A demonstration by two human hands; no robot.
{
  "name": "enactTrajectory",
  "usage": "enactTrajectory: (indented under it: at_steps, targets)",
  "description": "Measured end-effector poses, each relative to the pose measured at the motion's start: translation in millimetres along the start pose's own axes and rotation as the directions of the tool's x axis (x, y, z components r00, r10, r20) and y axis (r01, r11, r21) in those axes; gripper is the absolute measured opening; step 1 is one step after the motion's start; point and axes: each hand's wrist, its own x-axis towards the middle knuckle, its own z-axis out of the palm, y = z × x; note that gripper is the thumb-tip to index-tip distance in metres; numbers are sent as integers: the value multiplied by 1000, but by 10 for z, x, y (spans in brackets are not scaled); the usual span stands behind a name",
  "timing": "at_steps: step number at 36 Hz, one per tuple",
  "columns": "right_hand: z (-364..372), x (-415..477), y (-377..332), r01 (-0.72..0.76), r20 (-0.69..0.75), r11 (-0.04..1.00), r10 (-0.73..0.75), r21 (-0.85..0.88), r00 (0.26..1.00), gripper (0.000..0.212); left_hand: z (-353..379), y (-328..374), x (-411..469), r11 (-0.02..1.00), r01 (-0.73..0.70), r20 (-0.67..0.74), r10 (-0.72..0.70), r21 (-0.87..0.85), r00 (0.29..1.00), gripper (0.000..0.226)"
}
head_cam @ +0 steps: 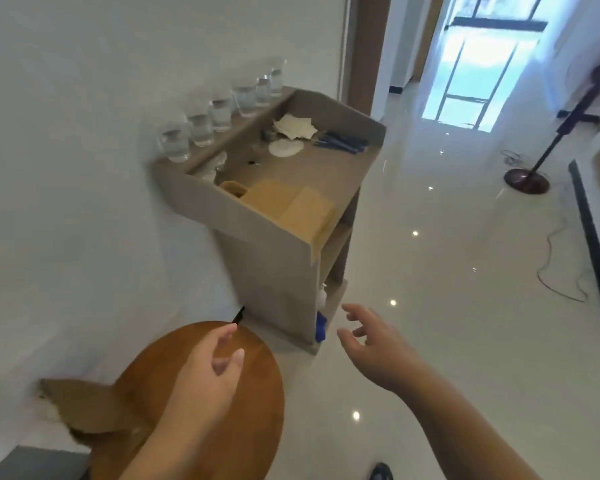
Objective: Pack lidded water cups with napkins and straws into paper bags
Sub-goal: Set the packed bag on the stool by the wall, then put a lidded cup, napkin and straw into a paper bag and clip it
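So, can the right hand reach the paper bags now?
Probably not yet: the right hand is open, low beside the stand, well short of the paper bags on top; nothing blocks the way.

Stand (274, 271): stood against the wall (66, 168), beyond the stool (257, 393).
Cups (201, 128): stood in a row on the stand's back ledge, along the wall.
Napkins (295, 127): lay at the far end of the stand's top, before the cups.
Lids (284, 147): lay just beside the napkins, on their near side.
Straws (342, 143): lay right of the napkins, near the right rim.
Bags (291, 202): lay flat on the near end of the top.
Stool: stood nearest, by the wall.
Hands: the left hand (205, 372) hung over the stool; the right hand (374, 348) hung over the floor, right of the stool.
Fan (526, 181): stood on the floor at far right, well apart from the stand.
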Motion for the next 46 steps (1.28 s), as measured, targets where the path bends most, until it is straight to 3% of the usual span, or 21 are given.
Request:
enactTrajectory:
  at_steps: [9, 16, 23, 26, 32, 35, 41, 46]
  targets:
    - [-1330, 580, 1052, -99, -128, 993, 107, 64, 986, 56, 1570, 1497, 398, 986, -169, 263, 162, 4, 951, 43]
    - [-1774, 1020, 1131, -65, -168, 982, 95, 177, 981, 49, 1729, 1837, 989, 975, -188, 200, 163, 114, 966, 43]
    - [-1689, 1465, 1128, -73, -9, 991, 74, 114, 997, 55, 1692, 1889, 2034, 911, -210, 47, 207, 354, 977, 49]
    - [-1851, 1806, 1169, -73, 66, 997, 71, 25, 995, 50, 1708, 2056, 2684, 891, -149, 38, 147, 429, 988, 62]
    - [-2319, 2644, 959, -150, -132, 987, 156, 53, 979, 27, 1631, 2224, 3818, 829, 45, 42, -82, 557, 996, 92]
    - [-2402, 3020, 743, -129, -128, 991, 134, 47, 983, 24, 1582, 2172, 4169, 812, 129, 51, -192, 569, 980, 95]
    - [-2170, 3737, 292, -65, 48, 998, 65, -1, 997, 20, 1533, 1943, 4420, 797, 155, 101, -261, 584, 960, 88]
    - [-1874, 4381, -73, 54, 224, 997, -41, -55, 974, 15, 1432, 1828, 4523, 874, 168, 176, -274, 457, 945, 37]
